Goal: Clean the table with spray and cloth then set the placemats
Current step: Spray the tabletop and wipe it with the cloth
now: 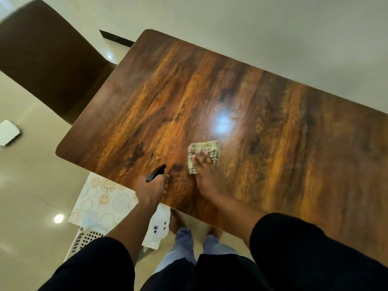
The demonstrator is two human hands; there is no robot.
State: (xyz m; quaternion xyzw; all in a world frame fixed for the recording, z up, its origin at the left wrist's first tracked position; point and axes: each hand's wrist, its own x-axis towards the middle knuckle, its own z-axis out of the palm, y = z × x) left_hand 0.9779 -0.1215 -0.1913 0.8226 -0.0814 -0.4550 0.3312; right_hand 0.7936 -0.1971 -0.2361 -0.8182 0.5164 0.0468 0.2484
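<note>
A brown wood-grain table point(273, 114) fills the middle of the head view. My right hand point(204, 171) presses flat on a folded checked cloth point(206, 149) near the table's front edge. Left of it, my left hand point(152, 185) grips a spray bottle whose black nozzle point(156, 172) points up and to the right; the bottle's body is hidden by the hand. Patterned placemats point(102, 201) with gold circles lie below the table's front left edge, over a white basket point(84, 238).
A dark brown chair point(48, 57) stands at the table's left end. A white flat object point(8, 132) lies on the glossy tiled floor at far left. My legs and feet point(184, 244) are under the front edge. A pale wall runs behind the table.
</note>
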